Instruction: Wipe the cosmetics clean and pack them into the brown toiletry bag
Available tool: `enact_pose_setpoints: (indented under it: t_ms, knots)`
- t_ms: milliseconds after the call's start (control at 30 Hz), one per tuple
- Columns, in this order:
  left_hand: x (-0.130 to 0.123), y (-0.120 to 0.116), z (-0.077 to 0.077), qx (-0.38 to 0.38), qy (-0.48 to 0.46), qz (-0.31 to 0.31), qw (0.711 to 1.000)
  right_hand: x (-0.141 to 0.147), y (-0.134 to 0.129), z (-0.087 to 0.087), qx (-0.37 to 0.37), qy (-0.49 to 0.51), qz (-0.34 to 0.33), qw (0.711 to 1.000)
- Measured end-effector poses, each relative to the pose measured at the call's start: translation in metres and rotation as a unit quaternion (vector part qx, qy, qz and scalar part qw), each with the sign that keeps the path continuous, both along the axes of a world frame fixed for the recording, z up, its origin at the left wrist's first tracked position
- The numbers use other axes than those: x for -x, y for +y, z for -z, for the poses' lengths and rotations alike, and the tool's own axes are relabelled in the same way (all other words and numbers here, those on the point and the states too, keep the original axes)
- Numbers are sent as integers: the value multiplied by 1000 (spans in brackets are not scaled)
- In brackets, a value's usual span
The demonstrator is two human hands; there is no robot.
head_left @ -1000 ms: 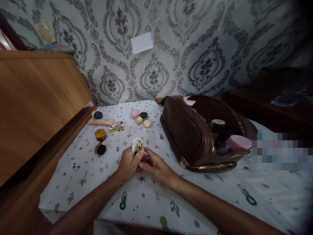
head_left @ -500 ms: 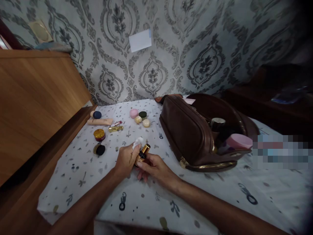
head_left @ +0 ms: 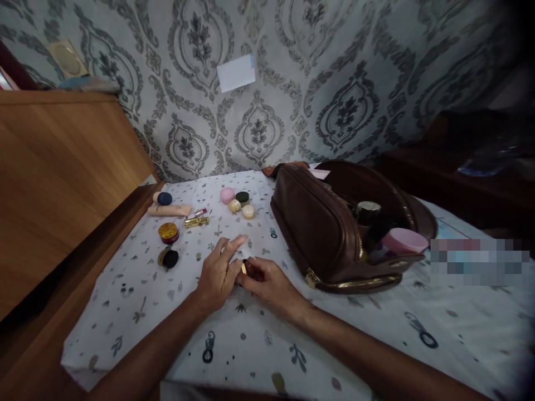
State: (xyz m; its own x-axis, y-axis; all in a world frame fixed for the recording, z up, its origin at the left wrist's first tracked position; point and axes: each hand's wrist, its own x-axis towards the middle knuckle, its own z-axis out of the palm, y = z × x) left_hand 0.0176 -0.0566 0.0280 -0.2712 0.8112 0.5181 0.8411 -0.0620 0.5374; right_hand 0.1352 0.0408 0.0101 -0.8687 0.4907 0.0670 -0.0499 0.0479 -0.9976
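Observation:
My left hand and my right hand meet over the patterned cloth. Between them is a small gold and black bottle, mostly covered by the fingers. White tissue shows at my left fingertips, against the bottle. My right thumb and fingers are closed on the bottle. Beyond my hands sit a pink round jar, a dark-lidded jar and two small cream-coloured pots. To the left lie a gold tube, a gold-lidded jar and a black-lidded jar.
An open brown bag stands right of my hands, holding a pink item and a silver-capped bottle. A beige tube lies at the back left, near a wooden cabinet. Patterned wallpaper rises behind.
The bottle has turned and sunk between my hands, so less of it shows. My left fingers have come over the tissue, and the index finger reaches further forward. The view has shifted slightly.

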Motion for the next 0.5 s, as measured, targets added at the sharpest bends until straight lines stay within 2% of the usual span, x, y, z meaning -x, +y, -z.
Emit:
enact_pose_setpoints:
  t_ms: [133, 233, 367, 433, 500]
  knots:
    - [1, 0, -8, 24, -34, -24, 999, -5, -1, -2, -80, -33, -23, 996]
    - [5, 0, -14, 49, -130, -49, 989, -9, -2, -5, -112, -28, -35, 993]
    - [8, -2, -12, 67, -260, -31, 963, -8, -3, -4, -119, -7, -35, 992]
    - [8, -3, -9, 57, -273, -20, 960, -7, -3, -1, -104, -3, -31, 994]
    - [6, -4, -6, 46, -248, -6, 968, -5, -3, 3, -84, -1, -23, 996]
